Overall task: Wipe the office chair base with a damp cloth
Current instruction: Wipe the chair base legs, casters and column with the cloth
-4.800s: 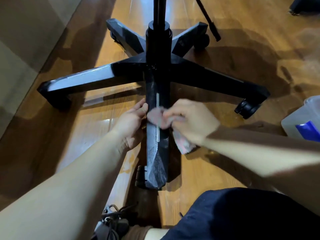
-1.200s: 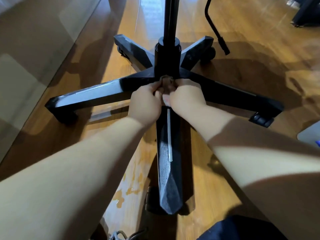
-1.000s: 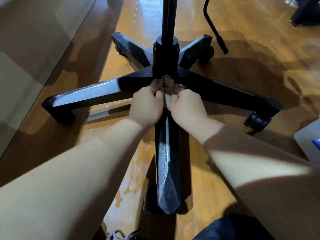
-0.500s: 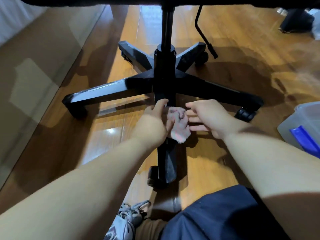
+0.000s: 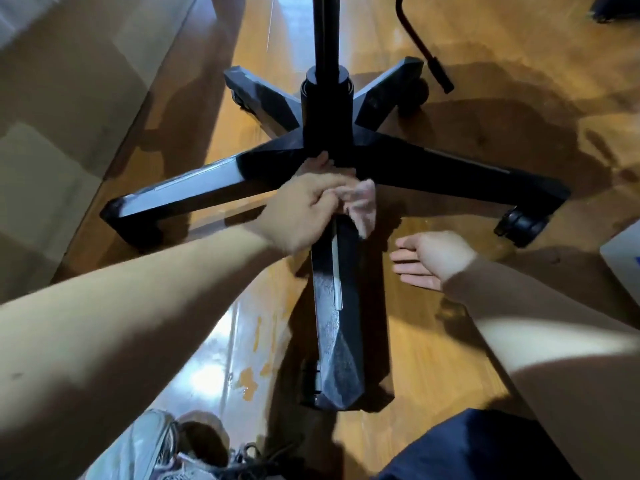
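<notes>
The chair base [image 5: 467, 171] is black, has five legs and stands on a wooden floor [image 5: 519, 109]. The centre column [image 5: 325, 109] rises from the hub and leaves the top of the view. One leg [image 5: 337, 323] points toward the camera and carries a pale strip along its top. The leg on the left [image 5: 187, 181] shows a bright glare on its upper face.

Hands:
- The left hand [image 5: 304, 209] is at the inner end of the near leg, just below the hub. Its fingers are curled and pinch a pale pinkish cloth [image 5: 362, 206].
- The cloth hangs from the fingers against the inner end of the near leg, on its right side. Motion blur hides its exact outline.
- The right hand [image 5: 429, 261] is just right of the near leg, apart from the cloth. Its fingers are extended, point toward the leg and hold nothing. Whether it touches the floor cannot be told.

Surroundings:
- A caster [image 5: 523, 226] shows under the tip of the right leg.
- A black lever [image 5: 422, 46] hangs down beyond the base, upper right.
- A grey shoe [image 5: 145, 448] is at the lower left edge.
- A pale container [image 5: 623, 268] is cut off by the right edge.
</notes>
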`<state>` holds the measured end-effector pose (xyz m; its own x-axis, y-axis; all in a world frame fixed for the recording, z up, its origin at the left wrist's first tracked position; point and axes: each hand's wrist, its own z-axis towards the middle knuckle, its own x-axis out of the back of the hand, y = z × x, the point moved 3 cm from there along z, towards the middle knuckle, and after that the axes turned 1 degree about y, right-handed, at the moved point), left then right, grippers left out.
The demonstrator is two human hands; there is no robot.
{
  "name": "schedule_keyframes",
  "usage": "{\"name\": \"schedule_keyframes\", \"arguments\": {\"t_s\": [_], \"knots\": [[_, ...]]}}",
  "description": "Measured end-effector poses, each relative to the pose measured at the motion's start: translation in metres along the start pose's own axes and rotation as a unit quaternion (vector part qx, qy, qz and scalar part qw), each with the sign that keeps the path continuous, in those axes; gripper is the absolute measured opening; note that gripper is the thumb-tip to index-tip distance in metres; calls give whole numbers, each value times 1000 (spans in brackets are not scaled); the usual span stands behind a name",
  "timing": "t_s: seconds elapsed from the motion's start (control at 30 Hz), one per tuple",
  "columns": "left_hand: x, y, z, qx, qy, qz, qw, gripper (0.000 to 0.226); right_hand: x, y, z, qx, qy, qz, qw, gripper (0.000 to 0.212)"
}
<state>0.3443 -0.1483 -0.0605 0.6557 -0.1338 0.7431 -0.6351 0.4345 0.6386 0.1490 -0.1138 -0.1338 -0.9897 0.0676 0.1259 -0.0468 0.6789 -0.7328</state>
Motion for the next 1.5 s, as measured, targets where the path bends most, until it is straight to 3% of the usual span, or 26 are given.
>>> {"name": "schedule_keyframes", "arguments": {"t_s": [0.13,0.2,0.33,0.47,0.53,0.57,0.67,0.7,0.83,0.9,0.97,1.0,1.03,1.07,1.1,1.13,1.27,1.33,1.43,1.5], "knots": [[-13,-1,-41,-93,-86,14,992,52,-1,-2,2,1,-13,5,1000,23],[-7,-3,-22,-110,-100,57,987,27,-4,-3,2,1,-20,24,1000,16],[2,-6,14,-44,48,43,997,25,-14,0,0,-17,-58,36,998,23],[-7,8,-5,-194,-77,91,974,38,-16,-1,2,-47,-110,89,989,35],[-3,7,2,-226,-101,95,964,36,-22,-4,3,-48,-138,113,983,40],[-1,3,7,-211,-91,91,969,34,-26,-5,2,-49,-150,130,979,43],[0,-10,18,-37,30,19,999,29,-35,-10,-1,-51,-166,150,973,48],[-8,-11,9,-21,41,13,999,29,-37,-12,-2,-51,-171,158,971,51],[-52,-18,-71,-155,-77,111,979,31,-36,-20,-3,-48,-180,186,965,57],[-48,-25,-95,-118,-53,70,989,39,-37,-21,-4,-43,-183,179,966,58],[-35,-23,-76,66,75,-75,992,39,-38,-21,-5,-37,-187,173,966,56],[-31,-23,-59,208,122,-182,953,35,-38,-21,-6,-36,-191,172,966,53],[-30,-22,-44,335,151,-304,879,31,-38,-21,-7,-34,-196,169,965,50],[-32,-21,-32,400,165,-411,803,33,-38,-21,-8,-30,-195,158,967,46],[-37,-21,-25,424,168,-480,749,37,-37,-20,-7,-22,-184,135,973,42],[-40,-21,-19,439,166,-501,727,41,-35,-20,-5,-12,-162,101,982,40],[-49,-28,-52,453,84,-499,734,65,-33,-25,3,20,-109,54,992,36],[-54,-35,-67,457,4,-480,749,54,-34,-27,6,18,-113,62,991,30],[-40,-32,-53,469,34,-480,741,26,-36,-25,7,15,-120,63,991,17],[-29,-29,-31,435,85,-496,747,34,-38,-24,4,22,-126,78,989,14]]}}
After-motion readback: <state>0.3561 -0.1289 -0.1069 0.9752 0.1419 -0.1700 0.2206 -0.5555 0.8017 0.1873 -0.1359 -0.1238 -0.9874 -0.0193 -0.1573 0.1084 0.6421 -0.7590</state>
